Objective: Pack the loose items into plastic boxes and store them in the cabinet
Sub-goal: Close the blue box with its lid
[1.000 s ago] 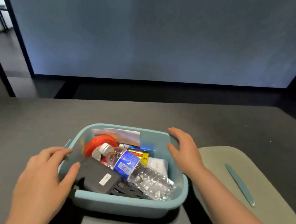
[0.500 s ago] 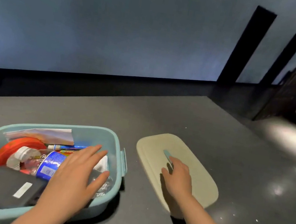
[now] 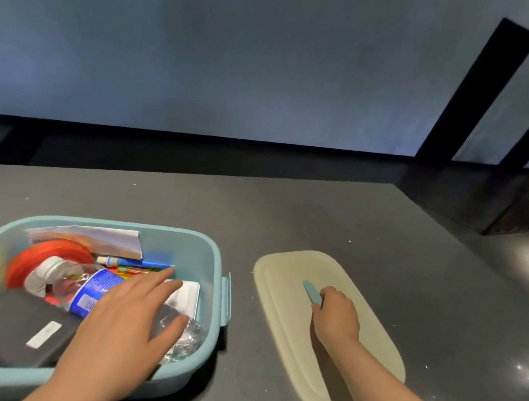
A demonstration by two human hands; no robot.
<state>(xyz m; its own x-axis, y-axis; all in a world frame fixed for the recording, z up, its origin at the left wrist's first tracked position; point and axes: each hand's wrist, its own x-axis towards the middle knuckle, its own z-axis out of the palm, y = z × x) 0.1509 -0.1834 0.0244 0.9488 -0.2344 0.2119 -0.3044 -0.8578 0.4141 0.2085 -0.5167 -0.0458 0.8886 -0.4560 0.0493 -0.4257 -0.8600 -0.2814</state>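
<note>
Now curled round lid handle (image 3: 311, 291), right hand (image 3: 336, 319); left hand (image 3: 129, 324) flat on bottle (image 3: 96, 291) in box (image 3: 193, 248), lower left. Lift lid (image 3: 280, 265) level, seat squarely.

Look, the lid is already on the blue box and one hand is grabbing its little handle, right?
Not quite. The head view shows the lid lying on the table beside the blue box, which is open and full. The right hand is indeed grabbing its little handle.
</note>
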